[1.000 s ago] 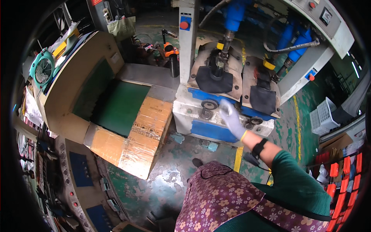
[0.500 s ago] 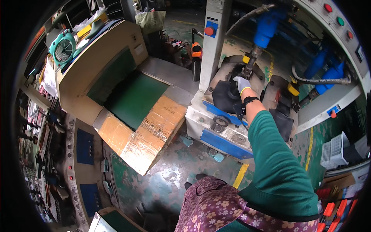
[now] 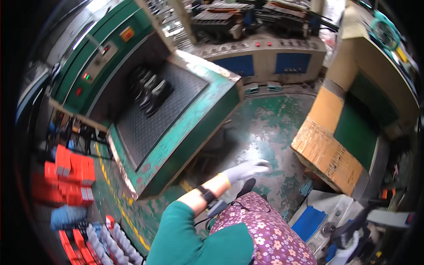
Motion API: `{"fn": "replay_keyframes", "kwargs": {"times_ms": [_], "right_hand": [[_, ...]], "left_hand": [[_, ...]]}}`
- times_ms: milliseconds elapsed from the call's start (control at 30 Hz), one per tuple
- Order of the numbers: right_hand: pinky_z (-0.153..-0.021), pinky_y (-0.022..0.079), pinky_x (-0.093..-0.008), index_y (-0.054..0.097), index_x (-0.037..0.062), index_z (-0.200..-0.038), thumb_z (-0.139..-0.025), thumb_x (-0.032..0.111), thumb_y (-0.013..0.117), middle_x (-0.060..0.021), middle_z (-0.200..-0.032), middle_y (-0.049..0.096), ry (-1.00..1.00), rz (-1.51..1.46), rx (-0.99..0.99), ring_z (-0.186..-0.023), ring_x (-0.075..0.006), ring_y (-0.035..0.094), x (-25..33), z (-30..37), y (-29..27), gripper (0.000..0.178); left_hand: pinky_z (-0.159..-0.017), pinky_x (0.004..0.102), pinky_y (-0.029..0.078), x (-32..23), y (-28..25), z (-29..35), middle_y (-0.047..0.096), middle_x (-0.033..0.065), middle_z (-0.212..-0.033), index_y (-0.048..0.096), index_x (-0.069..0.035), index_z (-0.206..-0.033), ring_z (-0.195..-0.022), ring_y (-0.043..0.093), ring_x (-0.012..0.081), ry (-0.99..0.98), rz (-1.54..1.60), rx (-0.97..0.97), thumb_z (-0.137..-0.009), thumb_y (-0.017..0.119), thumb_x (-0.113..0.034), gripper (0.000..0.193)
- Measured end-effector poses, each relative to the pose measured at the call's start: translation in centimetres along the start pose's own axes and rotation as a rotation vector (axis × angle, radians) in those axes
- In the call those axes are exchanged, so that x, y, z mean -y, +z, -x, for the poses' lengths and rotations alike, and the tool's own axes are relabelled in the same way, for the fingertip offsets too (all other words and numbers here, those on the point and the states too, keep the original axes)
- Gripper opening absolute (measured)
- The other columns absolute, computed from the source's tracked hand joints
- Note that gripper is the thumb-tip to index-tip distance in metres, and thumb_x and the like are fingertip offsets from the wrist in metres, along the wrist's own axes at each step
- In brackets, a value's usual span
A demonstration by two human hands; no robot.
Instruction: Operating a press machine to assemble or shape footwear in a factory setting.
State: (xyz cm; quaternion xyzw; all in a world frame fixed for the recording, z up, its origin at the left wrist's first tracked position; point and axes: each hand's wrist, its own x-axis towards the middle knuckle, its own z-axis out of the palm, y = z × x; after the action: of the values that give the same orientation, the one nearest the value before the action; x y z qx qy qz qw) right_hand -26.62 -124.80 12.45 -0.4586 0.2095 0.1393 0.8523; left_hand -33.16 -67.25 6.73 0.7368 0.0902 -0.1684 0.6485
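Note:
My left hand (image 3: pixel 249 171), in a light glove with a dark strap round the wrist, reaches over the floor in front of my flowered apron (image 3: pixel 269 225). Its fingers are slightly curved and apart, with nothing between them. At the lower right, a blurred light glove, my right hand (image 3: pixel 348 253), is beside dark parts (image 3: pixel 353 227) on the press machine (image 3: pixel 338 207); its fingers and any hold are unclear. To the left, several black shoes (image 3: pixel 150 90) rest on the dark textured bed (image 3: pixel 145 132) of a green machine (image 3: pixel 176 152).
A beige machine with a cardboard-covered ledge (image 3: pixel 329 152) and green belt (image 3: pixel 360 128) stands right. Red boxes (image 3: pixel 73 172) and a blue bundle (image 3: pixel 68 217) lie left. A long machine with blue panels (image 3: pixel 293 63) crosses the back. Foot pedals (image 3: pixel 274 86) sit on the floor.
My view has swung left, bringing the green machine and shoes into sight. My left hand has come into view. The press and my right hand now appear at the lower right.

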Motion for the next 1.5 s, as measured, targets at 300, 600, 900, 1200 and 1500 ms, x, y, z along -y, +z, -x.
{"fn": "replay_keyframes", "kwargs": {"times_ms": [300, 600, 900, 1200, 1500], "right_hand": [[-0.091, 0.046, -0.0355, 0.054, -0.0014, -0.126, -0.060, 0.021, 0.084, -0.0131, -0.112, 0.059, -0.331, 1.440, 0.977, -0.101, -0.0263, 0.058, -13.3, -6.3, 32.3, 0.076], [-0.106, 0.035, -0.0444, 0.045, 0.0050, -0.139, -0.077, 0.022, 0.070, -0.0172, -0.133, 0.051, -1.334, 1.291, 1.557, -0.122, -0.0339, 0.049, -26.9, 2.3, 59.8, 0.069], [-0.104, 0.039, -0.0405, 0.049, 0.0097, -0.138, -0.090, 0.029, 0.059, -0.0138, -0.134, 0.055, -0.779, 1.571, 1.564, -0.123, -0.0301, 0.052, -33.6, -3.1, 60.1, 0.053], [-0.102, 0.041, -0.0404, 0.050, 0.0102, -0.136, -0.091, 0.029, 0.060, -0.0154, -0.128, 0.058, -0.375, 1.829, 1.242, -0.120, -0.0325, 0.054, -31.5, -11.0, 48.9, 0.050], [-0.097, 0.047, -0.0334, 0.055, 0.0036, -0.131, -0.090, 0.021, 0.064, -0.0129, -0.120, 0.064, -0.131, 1.558, 0.826, -0.111, -0.0231, 0.062, -26.4, -16.6, 36.0, 0.045]], "left_hand": [[-0.103, 0.0421, 0.043, -1.1, 4.4, 0.9, 0.050, 0.0096, -0.142, 0.042, -0.008, -0.142, -0.126, 0.052, 0.0213, 0.087, 1.360, 0.131, -0.090, 0.067, -0.049, 0.071], [-0.115, 0.0602, 0.026, 3.0, -16.5, 12.0, 0.047, 0.0111, -0.145, 0.047, -0.014, -0.139, -0.136, 0.041, 0.0333, 0.717, 1.714, -0.833, -0.086, 0.061, -0.055, 0.068], [-0.110, 0.0578, 0.034, 16.5, -40.6, 15.1, 0.061, 0.0050, -0.133, 0.060, -0.015, -0.129, -0.127, 0.052, 0.0310, 1.031, 1.832, -1.362, -0.083, 0.068, -0.041, 0.053], [-0.106, 0.0500, 0.043, 23.0, -45.7, 12.6, 0.061, 0.0011, -0.132, 0.059, -0.015, -0.129, -0.122, 0.056, 0.0267, 0.796, 1.803, -1.428, -0.088, 0.067, -0.049, 0.054], [-0.102, 0.0415, 0.045, 21.5, -43.2, 18.5, 0.054, 0.0162, -0.139, 0.048, 0.002, -0.136, -0.127, 0.052, 0.0285, -0.373, 1.078, -1.242, -0.090, 0.046, -0.070, 0.086]]}}
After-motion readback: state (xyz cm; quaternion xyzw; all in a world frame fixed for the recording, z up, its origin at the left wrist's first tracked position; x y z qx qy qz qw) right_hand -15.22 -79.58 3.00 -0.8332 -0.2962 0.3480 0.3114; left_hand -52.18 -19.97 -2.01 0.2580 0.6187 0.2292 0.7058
